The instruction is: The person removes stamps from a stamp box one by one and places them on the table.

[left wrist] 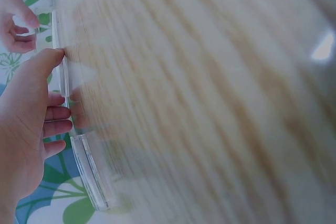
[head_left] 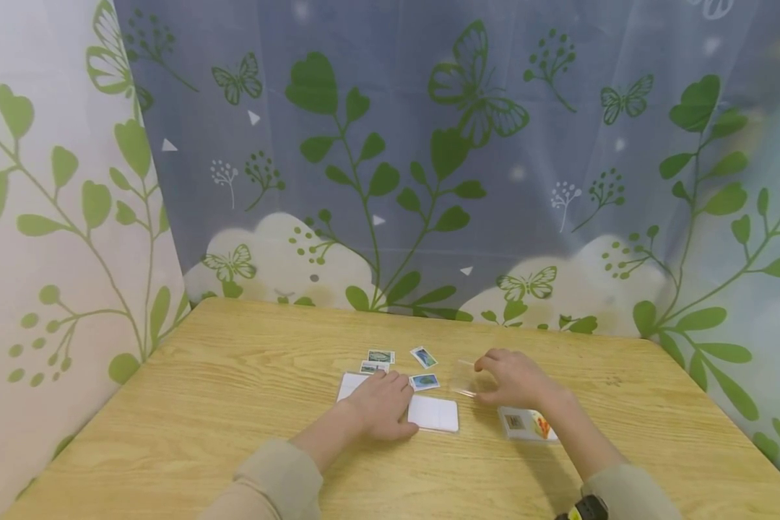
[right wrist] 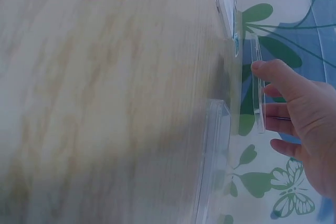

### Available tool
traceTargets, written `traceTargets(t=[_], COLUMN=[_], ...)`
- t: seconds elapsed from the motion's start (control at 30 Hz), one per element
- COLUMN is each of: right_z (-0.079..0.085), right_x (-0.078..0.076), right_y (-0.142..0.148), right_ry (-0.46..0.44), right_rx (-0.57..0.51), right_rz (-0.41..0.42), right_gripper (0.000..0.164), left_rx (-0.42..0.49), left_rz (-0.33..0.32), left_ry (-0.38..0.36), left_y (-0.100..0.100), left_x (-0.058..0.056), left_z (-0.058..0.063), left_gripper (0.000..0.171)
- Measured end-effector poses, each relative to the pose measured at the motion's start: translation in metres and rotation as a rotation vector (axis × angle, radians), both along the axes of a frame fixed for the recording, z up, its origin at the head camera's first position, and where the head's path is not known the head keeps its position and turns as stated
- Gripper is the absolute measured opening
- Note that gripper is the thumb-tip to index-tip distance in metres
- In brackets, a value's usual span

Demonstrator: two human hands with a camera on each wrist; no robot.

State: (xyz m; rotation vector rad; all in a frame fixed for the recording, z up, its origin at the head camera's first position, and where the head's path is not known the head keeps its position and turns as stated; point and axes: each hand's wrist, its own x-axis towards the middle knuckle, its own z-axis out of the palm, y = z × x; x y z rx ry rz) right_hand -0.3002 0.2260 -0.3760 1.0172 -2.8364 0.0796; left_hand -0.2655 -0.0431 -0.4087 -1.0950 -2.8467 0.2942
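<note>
My right hand (head_left: 515,379) pinches a clear plastic lid (head_left: 464,377) by its edges, thumb on one side and fingers on the other. In the right wrist view this thin lid (right wrist: 258,93) stands raised off the wooden table. My left hand (head_left: 380,406) rests low over two flat clear cases with white insides. Its fingers lie over the left case (head_left: 347,386), and its thumb touches the near edge of the right case (head_left: 433,414). In the left wrist view those fingers (left wrist: 58,127) are loosely extended between the cases.
Small stamp-like picture cards lie beyond the cases: two at the left (head_left: 380,356) and two nearer the middle, one (head_left: 424,381) beside the right case. Under my right forearm sits another clear case with a printed picture (head_left: 525,424). A leaf-patterned curtain (head_left: 390,180) hangs behind the table.
</note>
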Motion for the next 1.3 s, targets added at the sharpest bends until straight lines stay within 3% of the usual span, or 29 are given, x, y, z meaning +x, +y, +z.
traceTargets(t=[0.57, 1.07, 1.3], right_z=[0.0, -0.001, 0.001], right_x=[0.003, 0.006, 0.011], right_y=[-0.005, -0.014, -0.022], right_ry=[0.201, 0.232, 0.143], right_rx=[0.036, 0.031, -0.002], right_rz=[0.137, 0.161, 0.153], right_gripper=[0.042, 0.043, 0.045], left_rx=[0.0, -0.009, -0.012], left_rz=[-0.01, -0.02, -0.016], left_ry=[0.013, 0.033, 0.034], left_y=[0.0, 0.0, 0.0], left_x=[0.0, 0.0, 0.0], left_z=[0.0, 0.002, 0.001], left_gripper=[0.063, 0.063, 0.064])
